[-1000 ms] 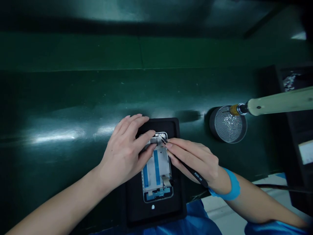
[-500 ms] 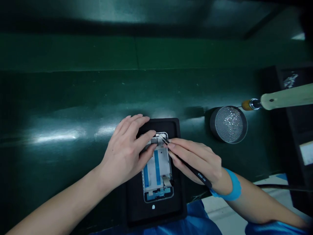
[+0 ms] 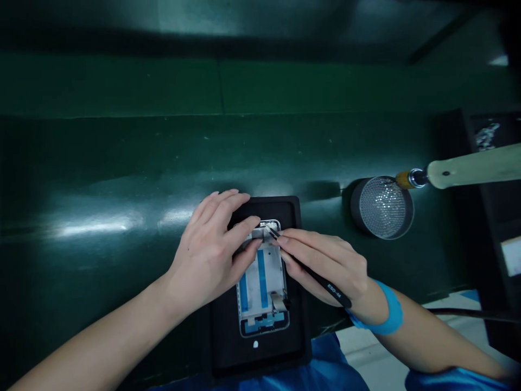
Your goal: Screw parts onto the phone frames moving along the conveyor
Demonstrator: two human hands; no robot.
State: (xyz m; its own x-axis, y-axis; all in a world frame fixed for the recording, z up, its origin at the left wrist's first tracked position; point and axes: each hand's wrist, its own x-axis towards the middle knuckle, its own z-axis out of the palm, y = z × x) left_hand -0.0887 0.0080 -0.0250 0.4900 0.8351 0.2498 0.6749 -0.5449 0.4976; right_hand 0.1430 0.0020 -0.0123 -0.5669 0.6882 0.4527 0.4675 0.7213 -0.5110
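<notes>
I count: one left hand (image 3: pixel 205 255), one right hand (image 3: pixel 325 266), one pair of ESD tweezers (image 3: pixel 321 285), one phone frame (image 3: pixel 252 288), one black mat (image 3: pixel 228 336), one soldering iron (image 3: pixel 468 168), one mesh cleaner (image 3: pixel 382 207), one blue wrist strap (image 3: pixel 386 309).

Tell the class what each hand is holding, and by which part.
The right hand grips black ESD tweezers by the shank. The left hand rests its fingers on the top end of a phone frame; whether they grip it cannot be told.

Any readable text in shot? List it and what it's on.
"ESD-14": printed on the black tweezers in the right hand.
White card at the right edge: no text can be made out.
Phone frame: any markings too small to read.
</notes>
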